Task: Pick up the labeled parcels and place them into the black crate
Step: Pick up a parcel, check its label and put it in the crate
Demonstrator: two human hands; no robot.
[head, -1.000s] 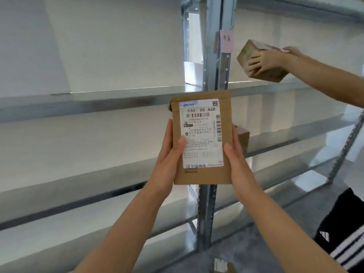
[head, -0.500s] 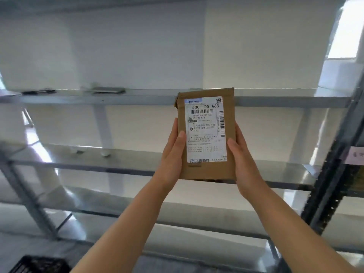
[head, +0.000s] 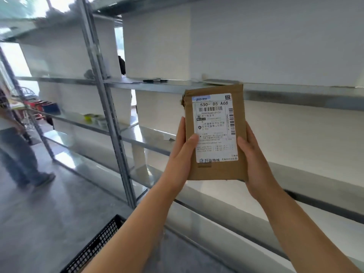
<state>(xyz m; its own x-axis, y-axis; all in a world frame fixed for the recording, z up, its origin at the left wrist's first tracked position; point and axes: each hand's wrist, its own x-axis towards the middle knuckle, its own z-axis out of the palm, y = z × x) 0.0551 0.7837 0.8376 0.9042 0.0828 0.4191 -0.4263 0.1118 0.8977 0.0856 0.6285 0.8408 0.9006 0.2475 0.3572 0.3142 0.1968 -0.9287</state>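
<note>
Item: flat brown paper parcel (head: 240, 123), rectangular, upright, front facing the camera. It is held in the air at centre right of the view, in front of the shelving, above and to the right of the crate.
White printed shipping label (head: 215, 127): covers most of the front; barcodes; top line reads "530- D5 A68".
Left hand (head: 181, 154): grips the parcel's lower left edge, thumb pressed on the label, fingers behind.
Right hand (head: 254, 162): grips the lower right edge, thumb on the front, fingers behind.
Black perforated plastic crate (head: 94, 247): on the grey floor (head: 49, 213) at lower left, only one corner in view, contents hidden.
Grey metal shelving unit (head: 110, 115): slotted upright, several shelves against a white wall.
Black pen-like object (head: 155, 80): lies on the upper shelf.
Second person (head: 17, 150): far left, blurred, standing.
</note>
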